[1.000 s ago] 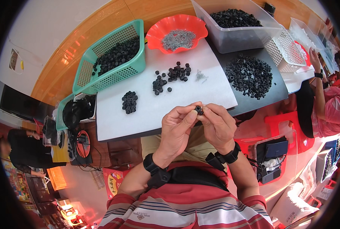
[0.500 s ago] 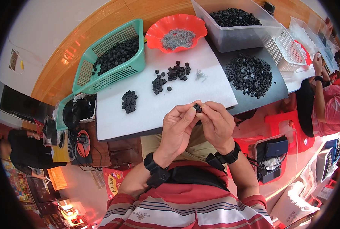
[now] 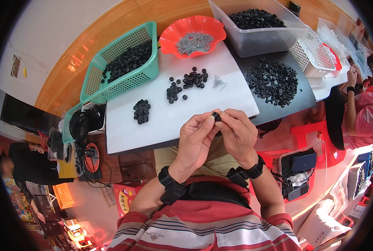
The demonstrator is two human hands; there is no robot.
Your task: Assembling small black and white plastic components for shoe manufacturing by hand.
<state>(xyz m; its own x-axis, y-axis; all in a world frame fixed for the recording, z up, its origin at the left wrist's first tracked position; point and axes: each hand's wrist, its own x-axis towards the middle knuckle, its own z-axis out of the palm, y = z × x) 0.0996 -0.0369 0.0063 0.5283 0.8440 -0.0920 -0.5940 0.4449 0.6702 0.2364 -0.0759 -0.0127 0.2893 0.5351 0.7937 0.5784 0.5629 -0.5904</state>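
Between my fingertips, just past the table's front edge, is a small black plastic knob-like part (image 3: 216, 116). My left hand (image 3: 196, 134) pinches it from one side with thumb and forefinger. From the other side my right hand (image 3: 239, 133) closes on the same part, hiding most of it. Ahead on the white mat (image 3: 153, 93) lie loose black parts (image 3: 174, 92) and a tighter cluster of black parts (image 3: 141, 111). A few small silver screws (image 3: 219, 82) lie to the right of the loose parts.
A green basket (image 3: 151, 69) of black parts stands back left, beside a red scalloped bowl (image 3: 166, 39) of screws. At back right are a clear plastic bin (image 3: 253, 47) and a heap of small black pieces (image 3: 273, 83). Another person (image 3: 356, 113) works at far right; someone (image 3: 31, 165) stands at left.
Both hands stay in nearly the same place; the black part between the fingertips has turned slightly. The person at far left has shifted an arm.
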